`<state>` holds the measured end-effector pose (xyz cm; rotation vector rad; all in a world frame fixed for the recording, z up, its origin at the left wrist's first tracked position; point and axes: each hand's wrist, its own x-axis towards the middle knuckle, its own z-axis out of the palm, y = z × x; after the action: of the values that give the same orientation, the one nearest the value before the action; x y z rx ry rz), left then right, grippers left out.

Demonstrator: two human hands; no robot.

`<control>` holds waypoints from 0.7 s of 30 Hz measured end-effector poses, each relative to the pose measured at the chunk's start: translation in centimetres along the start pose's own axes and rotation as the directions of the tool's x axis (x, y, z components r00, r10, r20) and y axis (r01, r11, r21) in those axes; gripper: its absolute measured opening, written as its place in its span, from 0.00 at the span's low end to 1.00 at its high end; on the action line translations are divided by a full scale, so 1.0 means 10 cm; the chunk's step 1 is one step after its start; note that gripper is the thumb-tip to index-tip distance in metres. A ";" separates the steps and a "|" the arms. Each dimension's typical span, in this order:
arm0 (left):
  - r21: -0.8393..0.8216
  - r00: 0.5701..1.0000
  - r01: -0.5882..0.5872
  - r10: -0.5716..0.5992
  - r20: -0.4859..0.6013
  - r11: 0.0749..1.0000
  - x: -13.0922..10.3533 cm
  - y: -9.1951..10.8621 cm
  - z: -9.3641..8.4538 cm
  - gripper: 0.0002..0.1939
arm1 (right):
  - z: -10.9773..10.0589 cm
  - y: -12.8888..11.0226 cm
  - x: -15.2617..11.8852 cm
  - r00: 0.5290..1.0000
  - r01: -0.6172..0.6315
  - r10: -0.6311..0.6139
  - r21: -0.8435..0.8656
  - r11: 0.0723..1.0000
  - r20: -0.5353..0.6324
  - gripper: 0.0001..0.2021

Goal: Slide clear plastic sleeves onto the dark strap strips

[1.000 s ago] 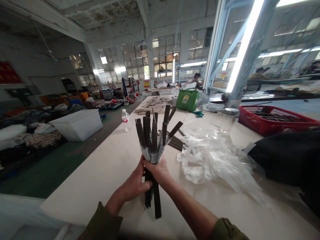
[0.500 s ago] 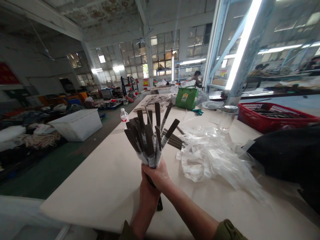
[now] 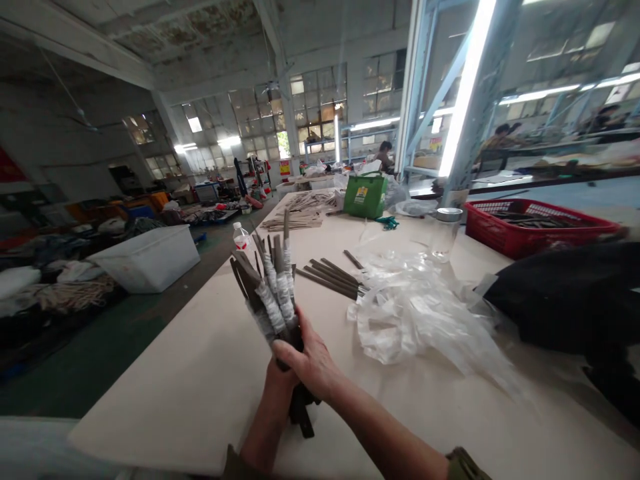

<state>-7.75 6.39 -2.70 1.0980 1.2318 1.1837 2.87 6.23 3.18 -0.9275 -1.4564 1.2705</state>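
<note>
A bundle of dark flat strips (image 3: 274, 300), bound in clear plastic wrap around the middles, stands nearly upright above the table, leaning left, with its tops fanned out. My right hand (image 3: 311, 357) grips the bundle from the right, thumb across the front. Lower down, my left hand (image 3: 277, 380) is closed around it, its fingers mostly hidden behind the strips. The lower ends poke out beneath both hands. Beyond them on the table lie several similar flat strips (image 3: 333, 277), their right ends by a heap of crumpled clear plastic (image 3: 415, 307).
On the pale table (image 3: 175, 380) stand a plastic bottle (image 3: 241, 238), a green bag (image 3: 364, 197), a clear jar (image 3: 444, 237) and a red basket (image 3: 540, 227) holding dark strips. Black cloth (image 3: 560, 300) lies at right. A white bin (image 3: 150, 257) stands on the floor at left.
The bundle has tipped left and turned, showing more of its plastic wrapping. Both hands have shifted slightly left and down with it, and more of the strips on the table shows.
</note>
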 end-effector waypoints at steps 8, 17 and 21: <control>-0.182 0.996 0.081 -0.086 -0.018 0.980 -0.29 -0.13 -0.15 0.25 | -0.15 0.14 0.18 0.994 -0.046 0.052 0.065 0.997 -0.101 0.19; -0.231 0.991 0.120 -0.102 0.086 0.966 -0.33 -0.18 -0.25 0.23 | -0.16 0.15 0.27 0.991 -0.085 0.102 0.178 0.980 -0.087 0.17; -0.269 0.988 0.141 -0.119 0.097 0.953 -0.34 -0.18 -0.25 0.23 | -0.16 0.15 0.28 0.990 -0.069 0.083 0.125 0.990 -0.115 0.14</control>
<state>-10.10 2.79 -4.32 0.8359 1.0258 1.1591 3.59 9.59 2.22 -0.9688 -1.2469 1.3203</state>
